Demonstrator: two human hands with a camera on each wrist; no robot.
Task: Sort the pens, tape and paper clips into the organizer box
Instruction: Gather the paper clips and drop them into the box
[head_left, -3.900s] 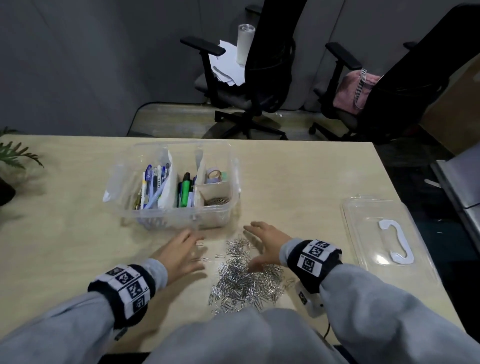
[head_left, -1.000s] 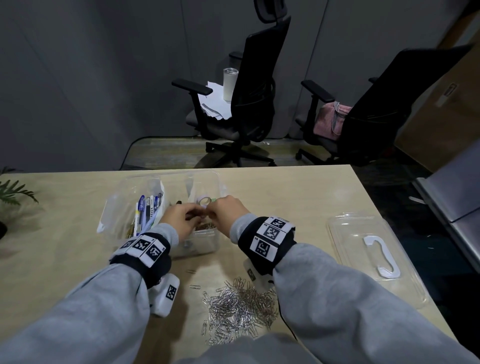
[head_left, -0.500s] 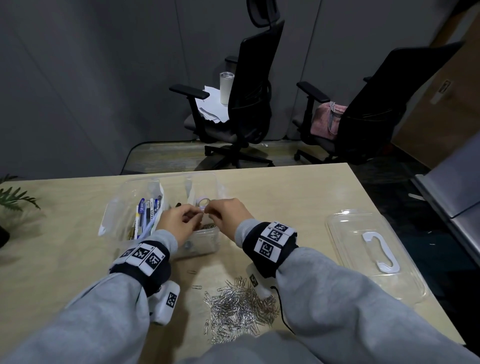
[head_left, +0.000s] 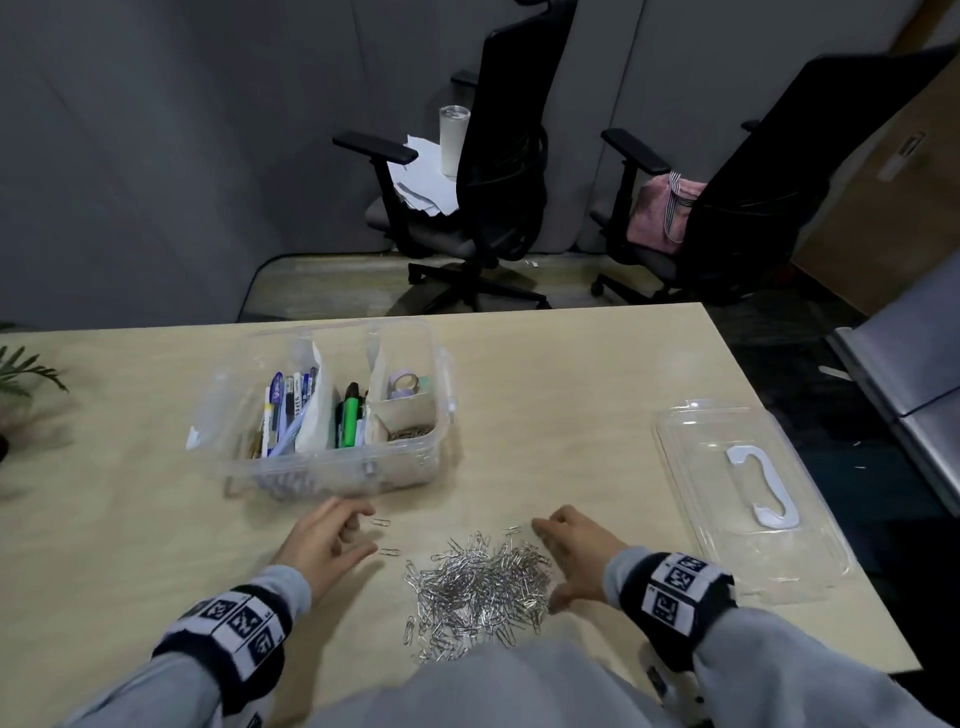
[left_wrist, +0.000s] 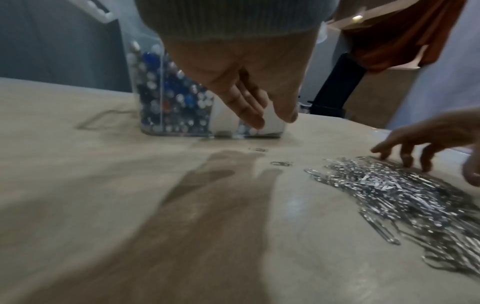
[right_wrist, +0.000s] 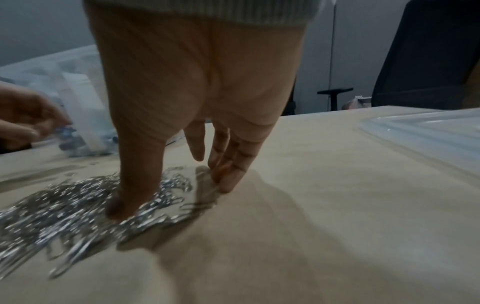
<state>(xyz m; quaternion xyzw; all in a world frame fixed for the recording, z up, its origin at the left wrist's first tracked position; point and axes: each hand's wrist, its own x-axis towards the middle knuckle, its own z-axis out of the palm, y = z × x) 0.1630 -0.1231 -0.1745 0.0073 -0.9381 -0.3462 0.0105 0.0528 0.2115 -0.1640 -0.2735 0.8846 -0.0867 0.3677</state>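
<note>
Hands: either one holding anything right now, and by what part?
Nothing held. Left hand hovers open beside the paper clips; right hand rests thumb and fingertips on the pile's edge.

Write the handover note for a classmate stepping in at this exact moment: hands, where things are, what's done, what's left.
Left hand: open, holds nothing, beside two stray clips.
Right hand: open, fingers at the right edge of the clip pile.
Box: pens and markers in the left sections, tape at back right, some clips in the front right section.
Lid: off, lying to the right.
Left: move the pile and strays into the front right section.
</note>
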